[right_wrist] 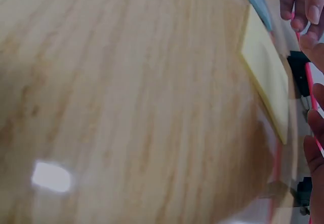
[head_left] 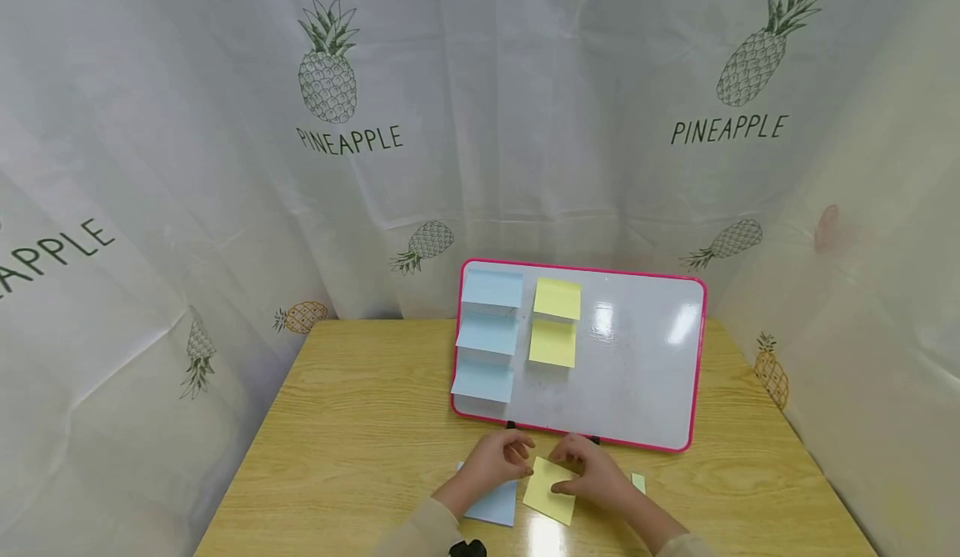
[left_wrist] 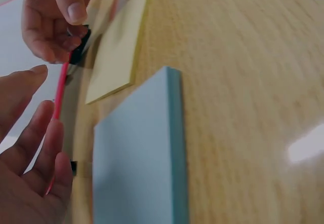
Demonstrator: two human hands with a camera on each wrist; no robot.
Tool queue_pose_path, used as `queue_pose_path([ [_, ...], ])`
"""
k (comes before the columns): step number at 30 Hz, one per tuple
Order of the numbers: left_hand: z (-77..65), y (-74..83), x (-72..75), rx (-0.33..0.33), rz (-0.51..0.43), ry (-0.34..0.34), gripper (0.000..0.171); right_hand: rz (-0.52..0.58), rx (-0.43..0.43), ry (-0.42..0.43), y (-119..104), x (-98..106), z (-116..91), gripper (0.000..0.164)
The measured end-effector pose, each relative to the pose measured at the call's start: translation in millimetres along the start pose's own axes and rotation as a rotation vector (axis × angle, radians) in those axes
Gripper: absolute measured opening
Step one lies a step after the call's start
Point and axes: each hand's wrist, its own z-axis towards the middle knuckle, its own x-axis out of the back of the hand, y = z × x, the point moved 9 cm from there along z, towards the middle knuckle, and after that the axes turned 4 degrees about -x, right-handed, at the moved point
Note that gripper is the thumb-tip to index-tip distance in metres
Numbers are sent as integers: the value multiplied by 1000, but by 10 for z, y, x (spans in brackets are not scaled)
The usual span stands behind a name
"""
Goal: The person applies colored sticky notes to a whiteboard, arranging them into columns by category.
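My left hand (head_left: pixel 495 463) hovers over the blue sticky note pad (head_left: pixel 493 507), thumb and fingers apart with nothing between them. In the left wrist view its fingers (left_wrist: pixel 48 148) are loosely bent beside the blue pad (left_wrist: pixel 136 158). Over the right part of the yellow sticky note pad (head_left: pixel 546 490) is my right hand (head_left: pixel 596 474), thumb and fingers parted and holding nothing. The two hands face each other in front of the whiteboard (head_left: pixel 637 357). From the right wrist, the yellow pad (right_wrist: pixel 266 72) lies on the wood and my right hand (right_wrist: pixel 316 127) is cut off at the edge.
The pink-rimmed whiteboard leans back on black feet (head_left: pixel 595 440). Three blue notes (head_left: pixel 489 332) hang in its left column, two yellow notes (head_left: pixel 555 298) beside them. A small pale green strip (head_left: pixel 638 482) lies right of my right hand on the wooden table (head_left: pixel 360 424). Pineapple-print curtain (head_left: pixel 525 123) surrounds the table.
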Motion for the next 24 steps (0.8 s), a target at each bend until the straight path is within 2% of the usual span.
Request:
queue_pose_path([
  [7,-50,-117,-164,-33,154,-90,35,-9,60,-13,-154,-92,-90,40],
  [11,-62,-167,-225,-54,189,-117,37,-14,63,-15,-219,-122,-122,45],
  [16,-64,-208,-253,-86,195,-112,37,-76,110,-10,-98,-185,-139,51],
  [24,-93,-251,-272,-118,243,-131,39,-179,135,-36,59,-244,-155,54],
])
